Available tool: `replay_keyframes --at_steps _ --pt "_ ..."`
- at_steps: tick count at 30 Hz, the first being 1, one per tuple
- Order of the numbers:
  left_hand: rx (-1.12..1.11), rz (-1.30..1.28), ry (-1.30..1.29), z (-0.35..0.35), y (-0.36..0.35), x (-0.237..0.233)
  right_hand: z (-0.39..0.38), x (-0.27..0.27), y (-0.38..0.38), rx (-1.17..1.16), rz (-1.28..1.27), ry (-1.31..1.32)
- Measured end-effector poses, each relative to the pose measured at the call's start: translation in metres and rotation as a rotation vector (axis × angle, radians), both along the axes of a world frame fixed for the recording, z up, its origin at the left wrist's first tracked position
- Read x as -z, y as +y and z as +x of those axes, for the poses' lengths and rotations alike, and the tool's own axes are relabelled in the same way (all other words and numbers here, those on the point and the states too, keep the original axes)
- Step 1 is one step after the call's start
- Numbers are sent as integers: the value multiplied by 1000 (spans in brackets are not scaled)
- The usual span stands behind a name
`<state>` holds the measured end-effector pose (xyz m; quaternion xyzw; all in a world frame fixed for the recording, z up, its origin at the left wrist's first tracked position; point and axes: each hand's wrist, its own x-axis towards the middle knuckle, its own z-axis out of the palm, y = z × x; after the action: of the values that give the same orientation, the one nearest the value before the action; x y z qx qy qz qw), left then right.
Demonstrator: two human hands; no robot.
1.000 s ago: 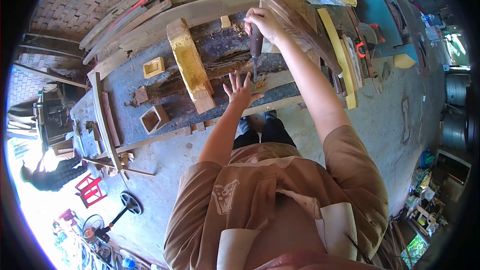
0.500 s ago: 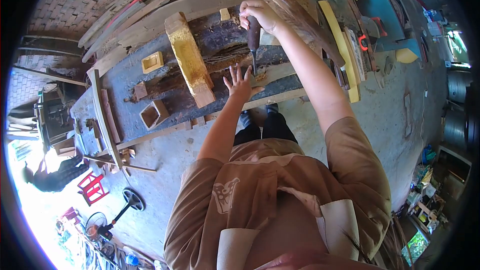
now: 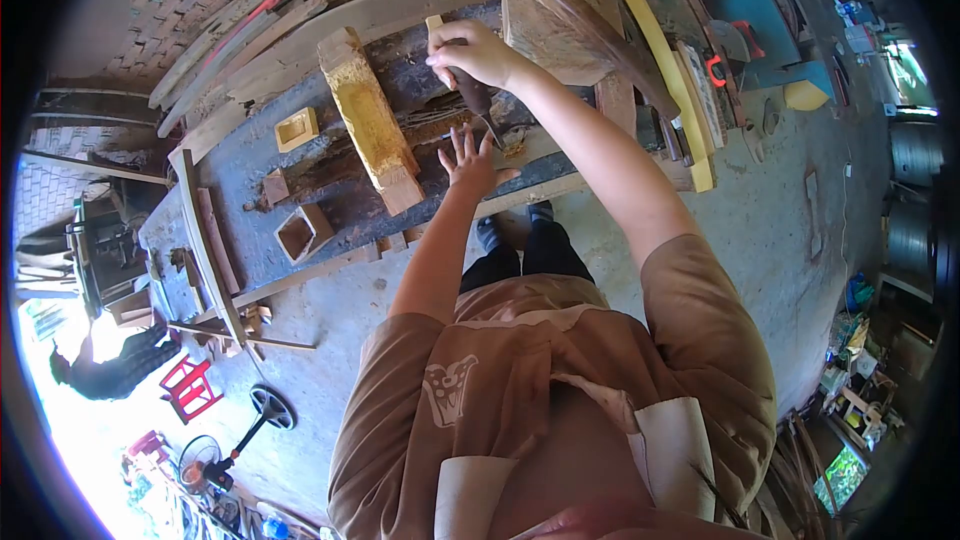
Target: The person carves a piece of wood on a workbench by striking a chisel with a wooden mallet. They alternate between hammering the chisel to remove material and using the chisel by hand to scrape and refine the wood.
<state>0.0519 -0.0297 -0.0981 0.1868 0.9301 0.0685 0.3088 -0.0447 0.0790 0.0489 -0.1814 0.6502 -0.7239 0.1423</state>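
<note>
Over the workbench [image 3: 245, 235], my right hand [image 3: 480, 55] grips the dark wooden handle of a chisel [image 3: 472, 93]. Its thin metal blade slants down to the right, with the tip at a pale wood piece [image 3: 545, 147] carrying a small brownish patch. My left hand [image 3: 474, 168] rests beside the blade, fingers spread, and seems to touch the wood's edge. Left of it lies a thick wooden block [image 3: 365, 115] with a yellow hollowed face.
Two small hollowed wooden boxes [image 3: 297, 129] [image 3: 303, 233] sit on the bench's left part. A large timber piece [image 3: 560, 25] and a yellow strip [image 3: 670, 90] lie to the right. Behind are stacked planks [image 3: 400, 0]. A person [image 3: 125, 365], a red stool [image 3: 188, 388] and a fan [image 3: 205, 470] are at left.
My right hand has moved left, tilting the chisel from nearly upright to a slant with its handle leaning left. My left hand stays spread in about the same place.
</note>
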Motion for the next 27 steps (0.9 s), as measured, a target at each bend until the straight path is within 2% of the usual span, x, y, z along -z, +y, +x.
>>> replay_keyframes --at_steps 2,4,6,8,12,14,15,17,18,27 --pt "-20 13 -23 0 0 -2 8 4 7 196 76 100" --pt "-27 29 -17 0 0 -1 20 3 24 371 -56 54" --pt "-35 40 -10 1 -1 -1 32 12 51 406 -193 47" --pt "-54 49 10 3 0 -3 43 14 64 579 -298 -9" --pt "-91 38 -58 1 2 -4 67 -6 59 737 -158 -62" --pt "-116 64 -84 -1 1 -3 75 -13 50 842 -381 -216" --pt "-115 66 -84 -1 2 -4 77 -6 56 843 -379 -215" --pt "-127 48 -150 -4 1 -9 82 15 73 482 -619 -185" --pt "-127 47 -149 -4 1 -8 85 9 70 489 -559 -187" --pt "-152 62 -168 -5 1 -9 89 5 72 368 -551 -9"
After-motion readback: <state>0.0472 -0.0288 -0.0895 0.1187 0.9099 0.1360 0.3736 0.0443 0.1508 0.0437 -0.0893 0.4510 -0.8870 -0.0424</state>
